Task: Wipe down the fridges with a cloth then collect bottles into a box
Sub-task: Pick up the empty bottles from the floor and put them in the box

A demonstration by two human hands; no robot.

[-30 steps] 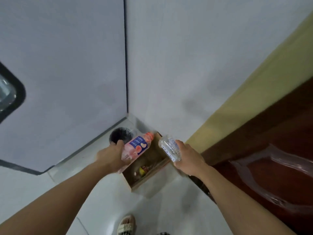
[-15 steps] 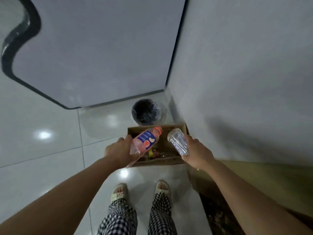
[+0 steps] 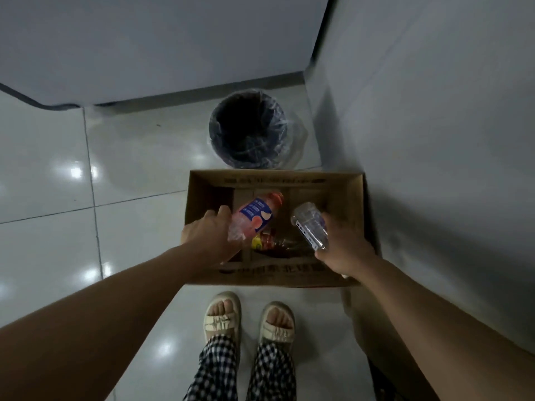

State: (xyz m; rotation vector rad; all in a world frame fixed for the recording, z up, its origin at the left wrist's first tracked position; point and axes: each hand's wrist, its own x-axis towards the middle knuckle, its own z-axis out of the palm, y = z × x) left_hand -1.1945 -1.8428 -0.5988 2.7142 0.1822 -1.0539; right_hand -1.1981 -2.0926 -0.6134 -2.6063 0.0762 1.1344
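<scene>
Both arms reach down over an open cardboard box that sits on the glossy white tile floor, its right side close against a grey wall. The left hand grips a pink drink bottle with a blue and white label around its lower body, fingers wrapped under it and the thumb lying along its upper side; the bottle tilts with its orange cap pointing away and to the right, held above the box interior. The right hand holds a clear plastic bottle by its lower end, fingers curled round it, the bottle angled up and to the left over the box. Below and between the two bottles, a dark bottle with a yellow and red label lies in the bottom of the box. Just beyond the box's far wall stands a round black waste bin lined with a clear bag. Near the bottom edge, two feet in pale sandals and checked trousers stand just short of the box.
</scene>
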